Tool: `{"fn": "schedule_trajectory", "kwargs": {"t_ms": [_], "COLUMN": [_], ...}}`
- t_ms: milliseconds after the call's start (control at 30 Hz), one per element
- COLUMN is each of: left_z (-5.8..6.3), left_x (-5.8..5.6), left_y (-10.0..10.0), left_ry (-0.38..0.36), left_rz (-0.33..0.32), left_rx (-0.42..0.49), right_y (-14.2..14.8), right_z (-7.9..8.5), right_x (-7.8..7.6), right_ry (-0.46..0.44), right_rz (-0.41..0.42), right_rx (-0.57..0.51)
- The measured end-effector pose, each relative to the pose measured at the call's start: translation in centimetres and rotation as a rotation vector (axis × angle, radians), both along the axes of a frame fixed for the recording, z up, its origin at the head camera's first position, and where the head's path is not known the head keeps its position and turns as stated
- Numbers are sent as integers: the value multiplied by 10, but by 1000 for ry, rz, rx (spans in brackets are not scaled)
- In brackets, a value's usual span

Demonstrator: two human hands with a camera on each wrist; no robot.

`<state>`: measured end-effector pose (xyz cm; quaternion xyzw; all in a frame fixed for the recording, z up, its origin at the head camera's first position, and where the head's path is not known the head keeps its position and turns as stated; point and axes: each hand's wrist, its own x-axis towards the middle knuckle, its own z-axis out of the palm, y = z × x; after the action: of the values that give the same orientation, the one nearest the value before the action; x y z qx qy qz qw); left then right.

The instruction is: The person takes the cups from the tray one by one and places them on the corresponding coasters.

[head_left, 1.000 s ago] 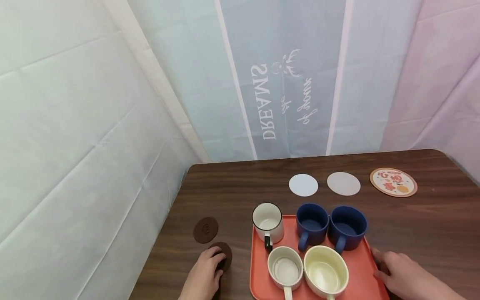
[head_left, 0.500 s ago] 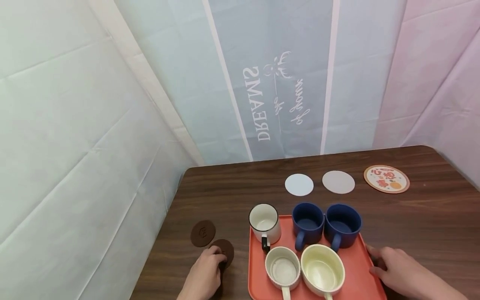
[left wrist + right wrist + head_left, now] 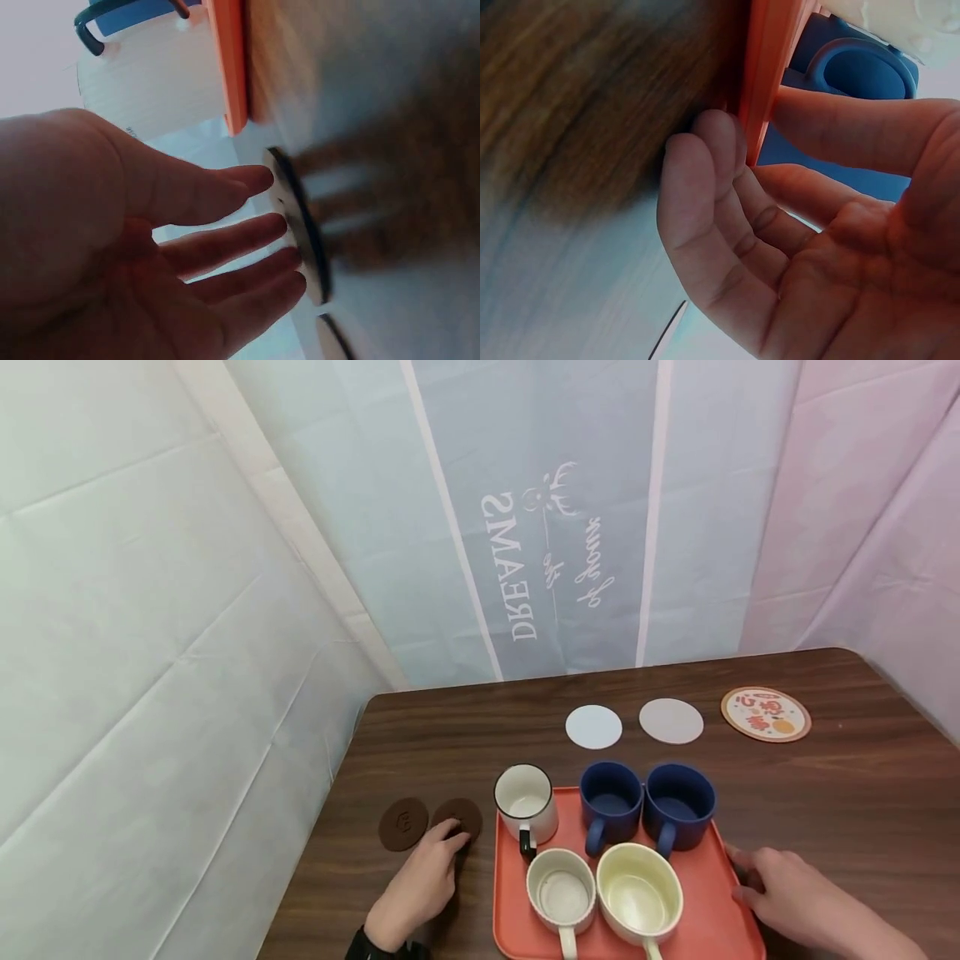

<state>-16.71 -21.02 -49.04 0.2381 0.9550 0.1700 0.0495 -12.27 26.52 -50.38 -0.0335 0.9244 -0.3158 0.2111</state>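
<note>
My left hand [image 3: 426, 877] rests its fingertips on a round dark brown coaster [image 3: 459, 814] lying on the table. In the left wrist view the thumb and extended fingers touch the coaster's face [image 3: 294, 217]. A second brown coaster [image 3: 403, 824], with an embossed mark, lies just to the left. On the other side, my right hand [image 3: 780, 889] grips the right rim of a red tray [image 3: 712, 902]. Its thumb lies over the rim in the right wrist view, with the fingers curled against the tray's outer side [image 3: 769, 67].
The tray carries a white black-rimmed mug [image 3: 525, 797], two blue mugs [image 3: 611, 802], a ribbed cream mug [image 3: 561, 889] and a pale yellow mug [image 3: 639, 893]. Behind stand out a white disc [image 3: 593, 727], a greyish disc [image 3: 671, 721] and a printed coaster [image 3: 767, 714]. Fabric walls border the table.
My left hand has slid the brown coaster forward and right, level with the other brown one. The right hand keeps its grip on the tray. The head view has shifted slightly.
</note>
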Motion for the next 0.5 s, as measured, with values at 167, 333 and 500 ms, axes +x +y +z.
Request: {"fn": "schedule_trajectory", "kwargs": {"t_ms": [167,333,500], "left_z": [0,-2,-3], "left_x": [10,15,1], "left_y": [-2,-4,-2], "left_ry": [23,56,25], "left_rz": [70,77,28], "left_rx": [-18,-41,-77], "right_y": [-2,-5,-6], "right_z": [-3,-6,-6], "right_x": [0,0,0], "right_ry": [6,-7,-16], "right_rz": [15,16,30], "right_rx": [-10,-24,-38]}}
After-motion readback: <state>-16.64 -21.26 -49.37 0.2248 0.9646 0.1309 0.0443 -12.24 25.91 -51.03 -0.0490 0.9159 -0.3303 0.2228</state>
